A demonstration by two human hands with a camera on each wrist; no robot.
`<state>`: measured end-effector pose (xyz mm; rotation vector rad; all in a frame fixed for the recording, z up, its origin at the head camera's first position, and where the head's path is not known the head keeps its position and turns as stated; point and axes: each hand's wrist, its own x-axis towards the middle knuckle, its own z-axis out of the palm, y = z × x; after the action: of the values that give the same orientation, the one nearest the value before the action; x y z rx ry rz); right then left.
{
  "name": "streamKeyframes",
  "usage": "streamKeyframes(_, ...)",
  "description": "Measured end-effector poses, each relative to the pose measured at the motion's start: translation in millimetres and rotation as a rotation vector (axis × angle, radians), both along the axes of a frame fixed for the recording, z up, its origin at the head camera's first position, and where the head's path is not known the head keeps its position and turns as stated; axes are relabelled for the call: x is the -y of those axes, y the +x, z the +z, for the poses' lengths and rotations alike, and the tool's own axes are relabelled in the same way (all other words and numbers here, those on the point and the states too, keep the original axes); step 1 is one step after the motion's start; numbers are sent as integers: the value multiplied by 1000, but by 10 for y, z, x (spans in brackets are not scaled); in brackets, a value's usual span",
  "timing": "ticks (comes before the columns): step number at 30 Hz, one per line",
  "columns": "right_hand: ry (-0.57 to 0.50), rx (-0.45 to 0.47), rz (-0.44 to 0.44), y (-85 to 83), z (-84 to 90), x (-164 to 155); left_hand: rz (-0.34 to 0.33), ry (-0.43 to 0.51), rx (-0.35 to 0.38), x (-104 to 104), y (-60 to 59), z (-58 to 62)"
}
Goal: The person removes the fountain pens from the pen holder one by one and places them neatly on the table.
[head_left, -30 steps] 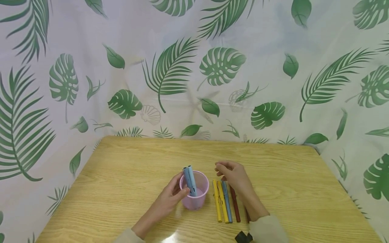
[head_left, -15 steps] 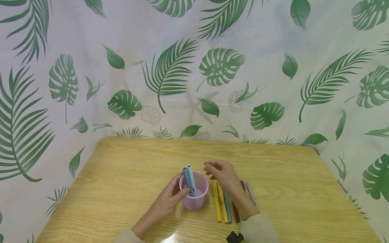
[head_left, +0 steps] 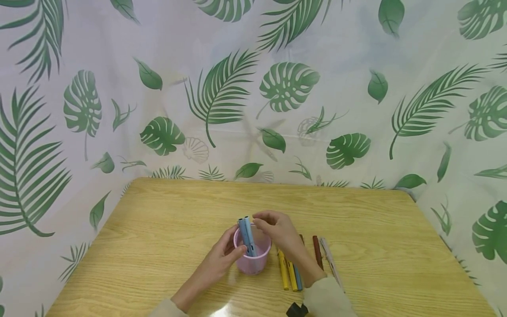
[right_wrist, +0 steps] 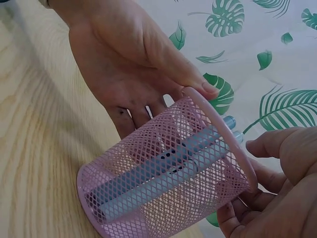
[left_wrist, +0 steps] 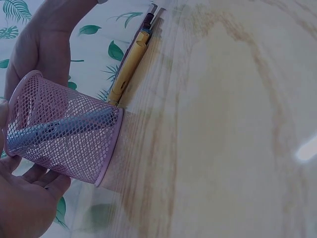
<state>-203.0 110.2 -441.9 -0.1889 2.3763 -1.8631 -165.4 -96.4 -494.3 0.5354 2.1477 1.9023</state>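
Note:
In the head view a pink mesh pen cup (head_left: 252,265) stands on the table, with two blue pens (head_left: 243,233) leaning inside it. My left hand (head_left: 218,260) holds the cup from its left side; the right wrist view shows that thumb (right_wrist: 208,90) at the rim and fingers behind the mesh. My right hand (head_left: 279,231) hovers at the right of the rim, fingers bent loosely towards the pens. Nothing shows between its fingers. In the right wrist view some right-hand fingers (right_wrist: 230,218) lie beside the mesh; whether they touch it I cannot tell.
Right of the cup lie two yellow pens (head_left: 283,275), a blue pen (head_left: 298,279), dark red pens (head_left: 317,252) and a pale grey pen (head_left: 332,262), partly under my right forearm. A leaf-patterned cloth (head_left: 237,132) hangs behind the wooden table (head_left: 178,211).
My right hand has moved left from above the row of pens to the cup's rim, uncovering the dark red and grey pens. The left hand and cup stay put.

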Motion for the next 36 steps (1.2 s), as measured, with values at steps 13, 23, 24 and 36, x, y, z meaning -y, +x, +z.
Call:
streamKeyframes(13, 30, -20, 58, -24, -52, 94, -9, 25, -15, 6, -16, -12)
streamKeyframes(23, 78, -2, 84, -41, -85, 135, -44, 29, -12, 15, -11, -7)
streamKeyframes(24, 80, -3, 83, -42, -86, 137, -45, 30, -14, 15, -12, -7)
streamKeyframes(36, 17, -4, 25, -12, -91, 74, -24, 22, -21, 5, -13, -12)
